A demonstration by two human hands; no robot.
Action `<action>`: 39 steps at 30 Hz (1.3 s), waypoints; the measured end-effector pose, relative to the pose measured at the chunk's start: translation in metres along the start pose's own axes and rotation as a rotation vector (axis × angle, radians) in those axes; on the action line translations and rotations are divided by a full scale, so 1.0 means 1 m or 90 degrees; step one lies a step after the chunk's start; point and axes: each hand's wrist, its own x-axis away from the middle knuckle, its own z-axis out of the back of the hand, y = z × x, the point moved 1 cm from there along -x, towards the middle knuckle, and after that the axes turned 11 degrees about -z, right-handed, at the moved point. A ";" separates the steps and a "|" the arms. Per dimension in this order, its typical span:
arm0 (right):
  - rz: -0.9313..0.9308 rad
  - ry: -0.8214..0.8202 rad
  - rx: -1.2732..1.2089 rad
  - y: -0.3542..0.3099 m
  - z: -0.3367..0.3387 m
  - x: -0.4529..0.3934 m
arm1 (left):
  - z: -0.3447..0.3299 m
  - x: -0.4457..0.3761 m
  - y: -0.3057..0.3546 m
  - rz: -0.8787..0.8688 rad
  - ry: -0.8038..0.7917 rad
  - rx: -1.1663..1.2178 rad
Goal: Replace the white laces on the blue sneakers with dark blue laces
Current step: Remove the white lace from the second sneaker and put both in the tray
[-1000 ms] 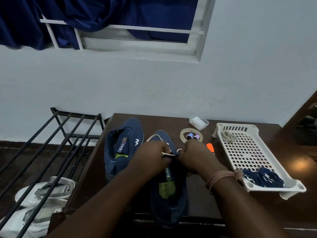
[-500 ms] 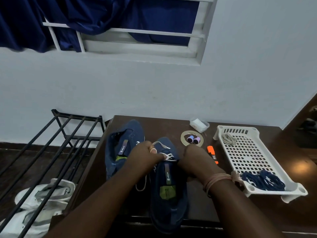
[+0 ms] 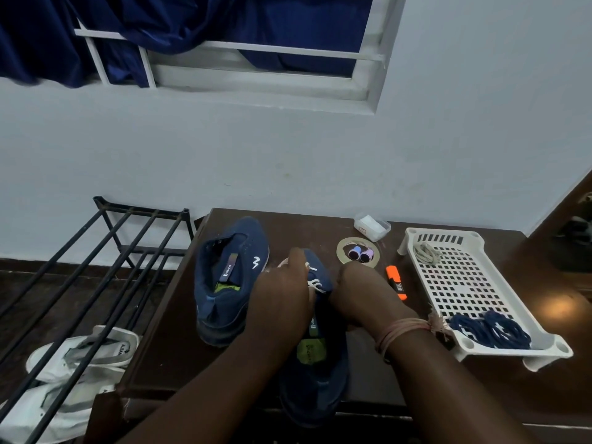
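here, i look down at a dark brown wooden table (image 3: pixel 352 373) set against a pale wall. two blue fabric sneakers sit on it: the far sneaker (image 3: pixel 229 277), already without laces, stands aside to my left, and the near sneaker (image 3: pixel 315 373) lies straight in front of me with its toe pointing away, so its eyelets face my fingers.

my left hand (image 3: pixel 282 302) curls over the near sneaker's front and pinches the thin white lace (image 3: pixel 314 282), which is threaded through the top eyelets; i judge i am drawing it out row by row. my right hand (image 3: pixel 358 293) grips the other side of the same shoe to steady it; whether its fingers also hold lace i cannot tell, as they are hidden beneath the hand.

to my right, near at hand, stands one white perforated plastic tray (image 3: pixel 474 283). at its near end lies one heap of dark blue laces (image 3: pixel 490 328), waiting as replacements; at its far end rests one small coil of pale lace (image 3: pixel 424 253), likely taken from the far sneaker.

between the shoes and the tray lie one orange marker (image 3: pixel 395 282), one ring of tape (image 3: pixel 344 253) with two small purple spools (image 3: pixel 360 254) inside it, and one small clear plastic box (image 3: pixel 371 225). to my left stands one black metal rack (image 3: pixel 105 267), with two white shoes (image 3: pixel 80 357) on the floor beneath.
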 end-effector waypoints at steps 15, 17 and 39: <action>-0.036 -0.014 0.005 -0.002 0.006 0.004 | 0.023 -0.029 0.002 0.298 -0.112 0.299; -0.038 -0.014 -0.008 -0.002 0.006 0.006 | 0.043 -0.041 -0.005 0.364 0.024 0.491; -0.057 0.015 -0.039 -0.002 0.004 0.013 | 0.038 -0.033 -0.002 0.117 -0.225 0.178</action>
